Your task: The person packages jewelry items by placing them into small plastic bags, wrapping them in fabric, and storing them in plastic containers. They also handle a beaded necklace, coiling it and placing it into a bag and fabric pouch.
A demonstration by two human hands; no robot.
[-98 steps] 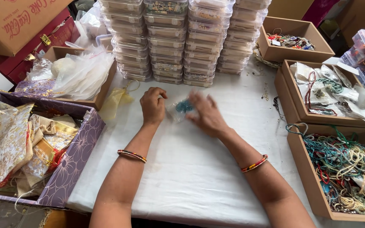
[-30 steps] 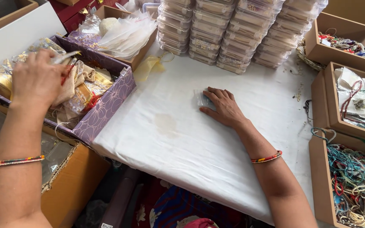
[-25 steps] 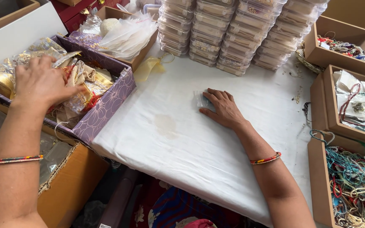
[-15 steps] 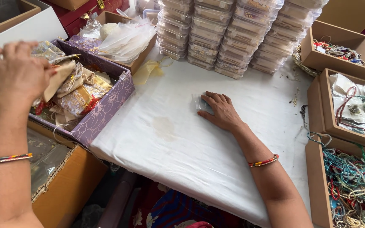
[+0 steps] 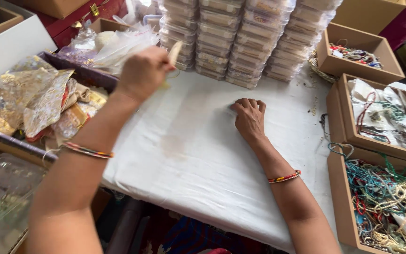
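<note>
Holding a small flat cream-coloured card piece (image 5: 175, 51) pinched in its grip, the left hand (image 5: 143, 73) hangs above the far left part of the white cloth-covered bench (image 5: 198, 160); fingers are closed on the piece, which sticks up past the knuckles. The right hand (image 5: 249, 117) lies palm down on the cloth near the bench's middle, fingers curled together over something small; what lies under it cannot be told. The two hands are well apart.

Surroundings:
- Behind both hands, along the far bench edge: stacks of clear plastic lidded boxes (image 5: 240, 37), several columns, touching one another.
- Left of the bench: purple patterned cardboard box (image 5: 5, 141) filled with gold and clear packets (image 5: 29, 94).
- Behind it: brown box with crumpled clear plastic bags (image 5: 113, 42), just beside the left hand.
- Right of the bench: three open brown cardboard boxes. The far one (image 5: 358, 51) holds a few coloured threads; the middle one (image 5: 381, 117) holds white packets and cords; the near one (image 5: 381, 202) holds tangled green, red and cream beaded threads.
- A faint brownish stain (image 5: 172, 143) marks the cloth between the forearms.

A thin multicoloured bangle sits on each wrist.
</note>
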